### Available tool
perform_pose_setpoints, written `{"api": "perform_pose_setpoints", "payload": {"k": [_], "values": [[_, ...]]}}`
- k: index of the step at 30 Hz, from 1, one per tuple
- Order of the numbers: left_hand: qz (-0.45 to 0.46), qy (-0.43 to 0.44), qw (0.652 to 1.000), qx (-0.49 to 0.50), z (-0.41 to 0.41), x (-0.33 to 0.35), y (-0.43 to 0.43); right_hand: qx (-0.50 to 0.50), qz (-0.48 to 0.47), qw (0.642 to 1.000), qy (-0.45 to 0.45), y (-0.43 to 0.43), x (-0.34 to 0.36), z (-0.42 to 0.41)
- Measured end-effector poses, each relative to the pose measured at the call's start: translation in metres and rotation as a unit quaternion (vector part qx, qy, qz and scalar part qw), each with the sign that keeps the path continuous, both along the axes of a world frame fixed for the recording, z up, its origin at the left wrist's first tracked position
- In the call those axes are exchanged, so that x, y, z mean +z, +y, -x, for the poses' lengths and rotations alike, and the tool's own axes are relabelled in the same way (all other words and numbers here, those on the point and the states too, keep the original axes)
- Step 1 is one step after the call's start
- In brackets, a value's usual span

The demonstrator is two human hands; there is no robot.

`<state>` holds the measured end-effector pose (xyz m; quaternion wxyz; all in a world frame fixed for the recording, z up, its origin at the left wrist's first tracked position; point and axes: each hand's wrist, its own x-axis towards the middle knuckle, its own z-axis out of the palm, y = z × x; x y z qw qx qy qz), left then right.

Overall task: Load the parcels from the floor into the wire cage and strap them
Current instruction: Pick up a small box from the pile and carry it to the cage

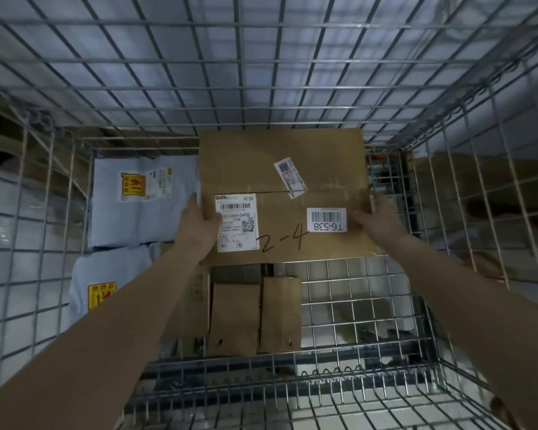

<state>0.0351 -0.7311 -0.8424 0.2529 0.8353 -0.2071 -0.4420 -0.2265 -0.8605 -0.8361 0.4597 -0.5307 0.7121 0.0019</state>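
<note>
Wire mesh forms the near wall of the wire cage [292,383], and both bare forearms reach over it and down inside. Just past that wall, near the middle of the cage, two brown paper packets [234,318] stand upright side by side, touching. A flat brown carton [193,302] stands against their left side, partly hidden by the left forearm. Along the left wall lie two grey mailer bags [143,212], one nearer and one farther, each bearing a yellow sticker.

Beyond the packets, in the far right corner of the cage, is the cardboard box [280,159], top face up. The left hand [199,221] grips its left edge, thumb on top across a white shipping label [236,223] and fingers along the side. The right hand [382,218] grips the right edge in the same way, thumb on top beside a barcode label [326,219] reading T6-538. "2-4" is written by hand between the two labels. Whether the box rests on the cage floor or hangs in the hands cannot be told.
</note>
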Motion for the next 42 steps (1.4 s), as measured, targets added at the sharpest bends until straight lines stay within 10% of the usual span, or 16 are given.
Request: {"api": "perform_pose_setpoints", "payload": {"k": [11, 19, 30, 42], "values": [[0.040, -0.052, 0.971, -0.229, -0.028, 0.240, -0.013, 0.194, 0.107, 0.975, 0.013, 0.024, 0.253, -0.090], [0.167, -0.189, 0.898, -0.360, -0.047, 0.538, 0.007, 0.356, 0.270, 0.887, 0.118, 0.073, 0.556, -0.130], [0.287, -0.389, 0.837, -0.257, -0.083, 0.843, 0.093, 0.334, 0.475, 0.810, 0.078, 0.128, 0.855, -0.142], [0.235, -0.474, 0.835, -0.148, -0.070, 0.917, 0.178, 0.413, 0.525, 0.741, 0.075, 0.141, 0.943, -0.142]]}}
